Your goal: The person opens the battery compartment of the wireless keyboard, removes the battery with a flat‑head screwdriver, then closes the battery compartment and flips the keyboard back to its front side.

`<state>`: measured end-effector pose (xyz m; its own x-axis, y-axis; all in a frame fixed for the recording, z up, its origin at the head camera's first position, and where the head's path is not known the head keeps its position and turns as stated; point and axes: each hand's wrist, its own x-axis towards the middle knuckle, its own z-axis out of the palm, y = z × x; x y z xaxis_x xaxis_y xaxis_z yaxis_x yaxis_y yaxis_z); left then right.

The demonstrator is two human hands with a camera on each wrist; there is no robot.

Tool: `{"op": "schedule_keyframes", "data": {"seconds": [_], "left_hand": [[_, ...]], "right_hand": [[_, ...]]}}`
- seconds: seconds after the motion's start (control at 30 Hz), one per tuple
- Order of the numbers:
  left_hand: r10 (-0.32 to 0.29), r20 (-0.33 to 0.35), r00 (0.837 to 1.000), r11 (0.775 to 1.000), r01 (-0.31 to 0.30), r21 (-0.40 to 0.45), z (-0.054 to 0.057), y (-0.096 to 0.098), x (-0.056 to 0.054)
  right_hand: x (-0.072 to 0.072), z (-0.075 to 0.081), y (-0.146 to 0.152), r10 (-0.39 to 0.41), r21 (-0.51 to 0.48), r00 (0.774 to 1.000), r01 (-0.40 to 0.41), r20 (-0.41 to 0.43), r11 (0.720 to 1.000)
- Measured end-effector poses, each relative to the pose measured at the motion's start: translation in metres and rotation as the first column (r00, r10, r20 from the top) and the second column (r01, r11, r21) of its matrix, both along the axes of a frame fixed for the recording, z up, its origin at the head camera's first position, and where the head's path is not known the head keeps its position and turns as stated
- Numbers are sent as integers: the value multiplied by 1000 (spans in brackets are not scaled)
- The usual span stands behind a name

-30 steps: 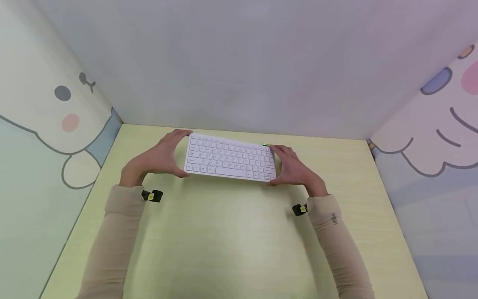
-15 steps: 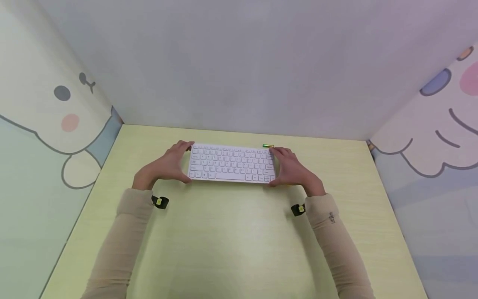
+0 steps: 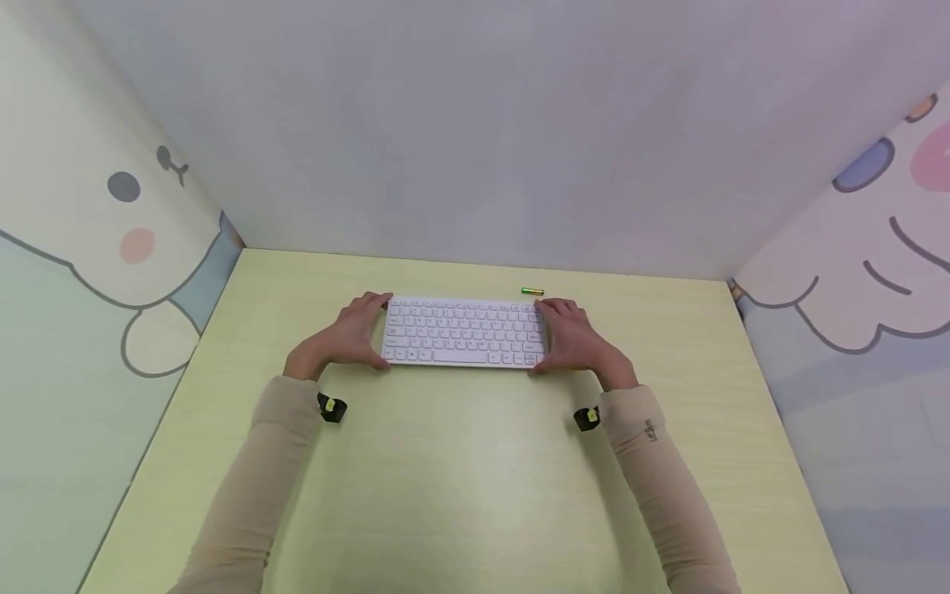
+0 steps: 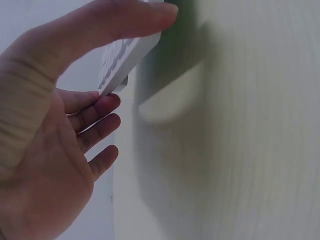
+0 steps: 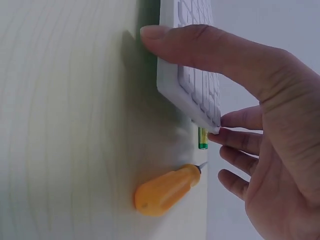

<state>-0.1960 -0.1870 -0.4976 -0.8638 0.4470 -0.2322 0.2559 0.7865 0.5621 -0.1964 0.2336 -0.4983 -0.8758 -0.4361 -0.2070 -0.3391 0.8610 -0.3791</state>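
A white keyboard (image 3: 465, 332) lies face up between my two hands, its long side facing me. My left hand (image 3: 350, 332) pinches its left end, thumb on the near edge and fingers at the far corner. At the other end my right hand (image 3: 575, 337) grips it the same way. In both wrist views the keyboard (image 4: 131, 57) shows a gap and a shadow beneath it, so it is held just above the table. A green battery (image 3: 533, 290) lies behind its far right corner. The right wrist view shows an orange-handled screwdriver (image 5: 167, 190) beside the keyboard's right end.
The pale yellow tabletop (image 3: 460, 470) runs back to a plain grey-white wall (image 3: 475, 140). Side walls with cartoon drawings (image 3: 166, 280) close in the left and right.
The keyboard's left end has come down and toward me, so it lies straighter and lower. My left hand moved right and nearer with it; the battery now shows fully.
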Motion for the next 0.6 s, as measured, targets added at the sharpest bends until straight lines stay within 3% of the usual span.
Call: {"op": "schedule_keyframes", "data": {"seconds": [0.27,0.6], "left_hand": [[6,-5,1000,998,-6,-64,-6,4,-1],[18,-2,1000,997,-18,-70,-8,4,-1]], "right_hand": [[-3,-2,-4,6,43,1000,-6,-8,999],[0,-5,-2,-12,45,1000,13,-9,999]]}}
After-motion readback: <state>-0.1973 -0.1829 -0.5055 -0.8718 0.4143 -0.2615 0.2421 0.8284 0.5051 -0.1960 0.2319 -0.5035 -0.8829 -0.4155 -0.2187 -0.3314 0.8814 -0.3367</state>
